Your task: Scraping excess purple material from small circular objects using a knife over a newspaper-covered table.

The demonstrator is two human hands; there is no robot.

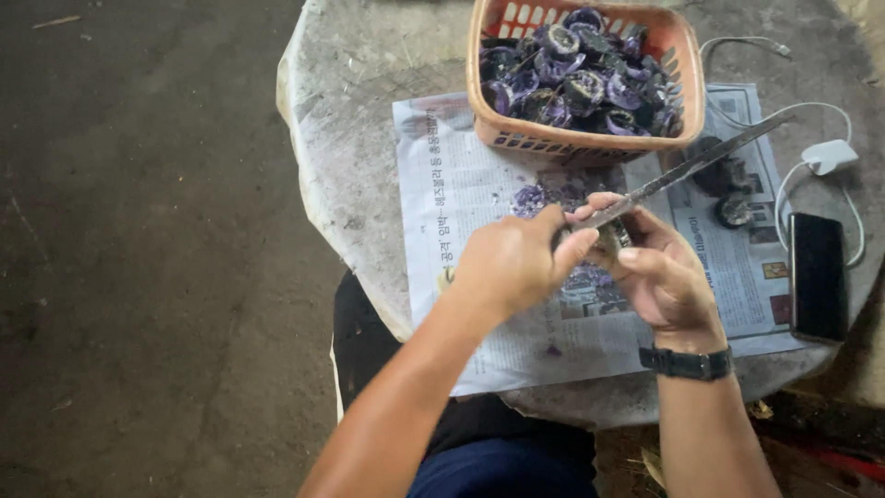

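- Left hand [512,263], centre of frame: fingers closed round a small dark fruit piece [608,238], mostly hidden, pinched between both hands.
- Right hand [659,272], just right of centre: clenched on the handle end of a long grey metal knife [687,169]; the blade's long axis runs to the upper right, toward the orange plastic basket [590,143] of purple halves.
- Both hands hover over the newspaper sheet [461,184].

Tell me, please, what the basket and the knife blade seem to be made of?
The basket looks like moulded plastic: matt orange, with even slotted walls. The knife blade looks like metal, probably steel: thin, grey and dull, worn rather than shiny. The right hand holds it.
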